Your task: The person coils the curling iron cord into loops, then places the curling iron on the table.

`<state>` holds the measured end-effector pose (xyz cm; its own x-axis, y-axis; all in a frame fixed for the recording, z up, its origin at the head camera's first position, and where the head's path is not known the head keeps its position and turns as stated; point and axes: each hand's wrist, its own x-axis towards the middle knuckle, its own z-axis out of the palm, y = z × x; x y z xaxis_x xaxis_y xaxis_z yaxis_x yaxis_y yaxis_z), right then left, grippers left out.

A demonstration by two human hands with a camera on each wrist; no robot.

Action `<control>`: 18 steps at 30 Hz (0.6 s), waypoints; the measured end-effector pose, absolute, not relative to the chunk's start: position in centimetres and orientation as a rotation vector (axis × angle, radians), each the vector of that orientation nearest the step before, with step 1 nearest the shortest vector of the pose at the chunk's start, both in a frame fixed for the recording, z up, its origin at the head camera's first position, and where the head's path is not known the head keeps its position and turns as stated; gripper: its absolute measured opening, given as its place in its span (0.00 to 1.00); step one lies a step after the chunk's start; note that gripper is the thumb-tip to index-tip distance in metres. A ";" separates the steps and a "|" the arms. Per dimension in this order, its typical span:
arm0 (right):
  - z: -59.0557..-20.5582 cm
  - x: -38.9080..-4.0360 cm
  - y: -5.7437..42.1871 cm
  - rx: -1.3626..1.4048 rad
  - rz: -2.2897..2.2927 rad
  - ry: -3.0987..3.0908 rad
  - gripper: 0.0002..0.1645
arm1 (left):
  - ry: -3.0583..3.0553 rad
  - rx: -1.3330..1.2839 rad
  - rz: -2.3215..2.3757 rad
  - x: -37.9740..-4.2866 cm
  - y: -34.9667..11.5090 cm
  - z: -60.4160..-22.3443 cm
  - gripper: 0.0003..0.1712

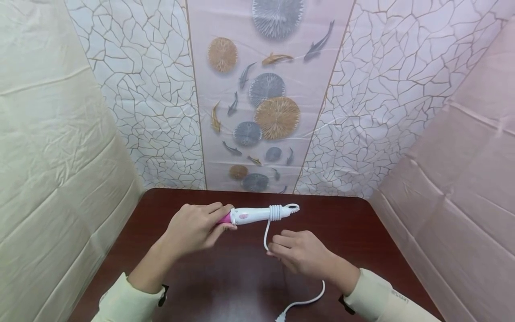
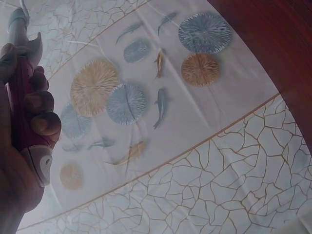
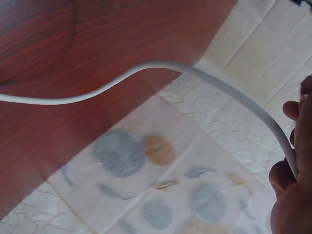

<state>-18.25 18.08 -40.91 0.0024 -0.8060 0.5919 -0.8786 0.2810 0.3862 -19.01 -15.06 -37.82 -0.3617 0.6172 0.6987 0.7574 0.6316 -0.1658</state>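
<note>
A pink and white hair styling iron (image 1: 252,215) is held level above the table, its white handle pointing right. My left hand (image 1: 197,223) grips its pink section (image 2: 22,97), with the fingers curled round it in the left wrist view. Several turns of white cord (image 1: 275,212) wrap the handle near its cord end. Below and right of it, my right hand (image 1: 299,252) pinches the cord that hangs from these turns. In the right wrist view, the loose cord (image 3: 214,83) runs out of the curled fingers in a long bend.
The cord's free end with its plug (image 1: 280,317) lies toward the near edge of the dark red-brown table (image 1: 225,286). Behind stands a patterned cloth wall (image 1: 249,112) with fish prints. Pale cloth panels (image 1: 60,156) close off both sides.
</note>
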 end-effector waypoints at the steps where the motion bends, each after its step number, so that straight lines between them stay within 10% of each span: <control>1: -40.6 -18.0 18.0 1.530 0.118 -1.785 0.17 | -2.102 -1.070 -0.233 -19.0 -15.0 -37.9 0.23; 18: -35.0 -16.5 18.5 1.459 -0.053 -1.816 0.16 | -2.143 -1.077 -0.207 -18.9 -14.4 -38.9 0.24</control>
<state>-16.45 18.49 -35.00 -0.0265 -0.8403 0.5414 -0.8075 0.3373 0.4840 -18.94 -14.38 -38.87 -0.3935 0.6362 0.6636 0.7514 0.6385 -0.1665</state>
